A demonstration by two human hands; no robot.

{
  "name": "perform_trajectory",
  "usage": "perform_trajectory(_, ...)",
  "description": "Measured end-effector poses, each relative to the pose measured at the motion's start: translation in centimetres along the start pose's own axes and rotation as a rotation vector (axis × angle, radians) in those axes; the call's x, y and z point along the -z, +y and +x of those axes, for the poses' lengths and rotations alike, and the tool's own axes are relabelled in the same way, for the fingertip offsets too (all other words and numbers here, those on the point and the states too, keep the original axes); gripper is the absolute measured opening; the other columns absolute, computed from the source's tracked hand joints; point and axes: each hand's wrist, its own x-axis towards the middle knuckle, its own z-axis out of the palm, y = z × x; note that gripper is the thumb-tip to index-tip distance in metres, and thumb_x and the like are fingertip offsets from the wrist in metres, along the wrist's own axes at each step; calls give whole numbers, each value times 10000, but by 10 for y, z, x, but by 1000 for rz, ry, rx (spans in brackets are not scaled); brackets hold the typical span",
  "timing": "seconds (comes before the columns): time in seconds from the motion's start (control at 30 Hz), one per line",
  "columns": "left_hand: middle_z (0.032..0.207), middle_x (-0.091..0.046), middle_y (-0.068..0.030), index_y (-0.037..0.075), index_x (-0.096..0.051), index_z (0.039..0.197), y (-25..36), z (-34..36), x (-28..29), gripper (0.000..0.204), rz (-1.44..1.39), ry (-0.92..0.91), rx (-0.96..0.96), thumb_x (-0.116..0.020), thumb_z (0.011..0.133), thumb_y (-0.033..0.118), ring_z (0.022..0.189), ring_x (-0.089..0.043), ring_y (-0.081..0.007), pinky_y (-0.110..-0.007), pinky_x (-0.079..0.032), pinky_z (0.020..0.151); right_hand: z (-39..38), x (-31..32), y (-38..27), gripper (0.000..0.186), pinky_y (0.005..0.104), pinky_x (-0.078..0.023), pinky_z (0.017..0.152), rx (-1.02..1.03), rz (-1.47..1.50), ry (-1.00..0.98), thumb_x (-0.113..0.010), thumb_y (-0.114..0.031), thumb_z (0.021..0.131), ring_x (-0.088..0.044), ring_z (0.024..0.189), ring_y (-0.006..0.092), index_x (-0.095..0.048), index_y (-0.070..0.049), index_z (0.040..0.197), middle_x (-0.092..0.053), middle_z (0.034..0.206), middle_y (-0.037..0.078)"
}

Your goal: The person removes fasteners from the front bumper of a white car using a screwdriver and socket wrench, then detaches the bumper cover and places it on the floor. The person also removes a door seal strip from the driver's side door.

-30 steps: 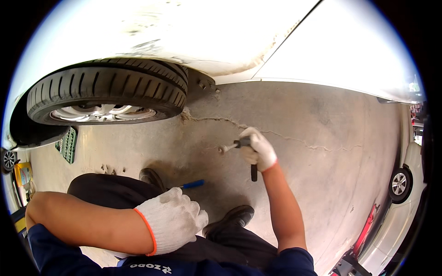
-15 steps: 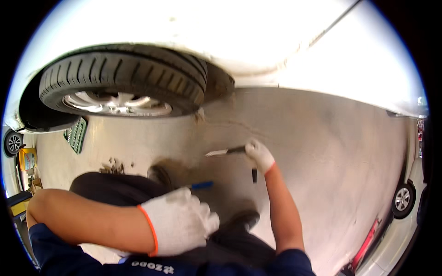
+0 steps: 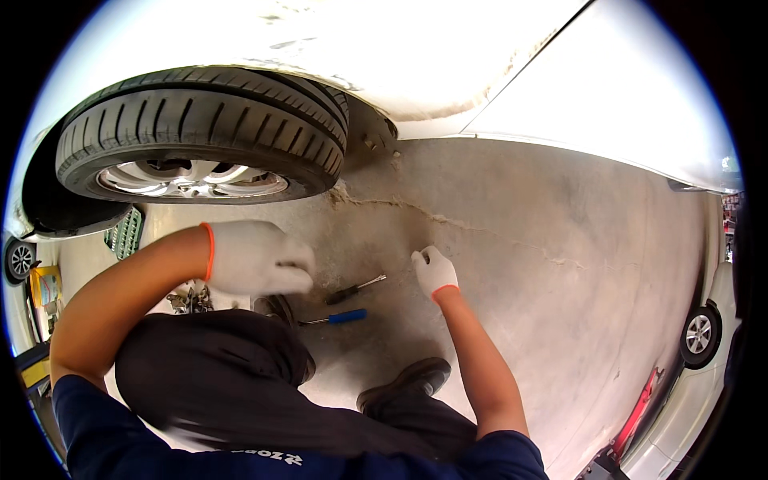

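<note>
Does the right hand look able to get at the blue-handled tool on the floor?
Probably yes: the right hand appears to hold nothing, and only floor shows between it and the blue-handled tool, though the hand's height is hard to judge.

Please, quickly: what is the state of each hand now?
Left hand: partly curled, nothing seen held; open or closed cannot be told.
Right hand: loosely curled, nothing seen held; whether closed cannot be told.
</note>
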Motion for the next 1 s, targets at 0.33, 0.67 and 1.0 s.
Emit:
perform_trajectory(0.33,1042,-783,-184,68,-745,1154,-138,69,-184,367,-262,254,227,-601,1023,380,1003,-752,-391,-471,-574,934,-67,-43,-18,426,570,-576,921,527,-383,-200,-642,-322,1037,-746,1002,444,-585,-105,1400,-766,1087,222)
perform_trajectory(0.67,1220,-756,-182,65,-709,1303,-129,105,-177,383,-429,430,227,-598,1058,338,1149,-737,-343,-425,-554,1011,-72,-134,-60,248,527,-585,771,192,-201,20,-758,-331,968,-739,905,410,-676,-107,1036,-755,998,165)
perform_trajectory(1.0,1162,-789,-140,64,-739,1258,-89,84,-121,331,-547,479,75,-739,1003,274,1079,-770,-283,-397,-595,963,-80,-112,-98,283,472,-578,793,687,364,205,-775,7,896,-709,951,400,-575,-57,1085,-679,1100,179)
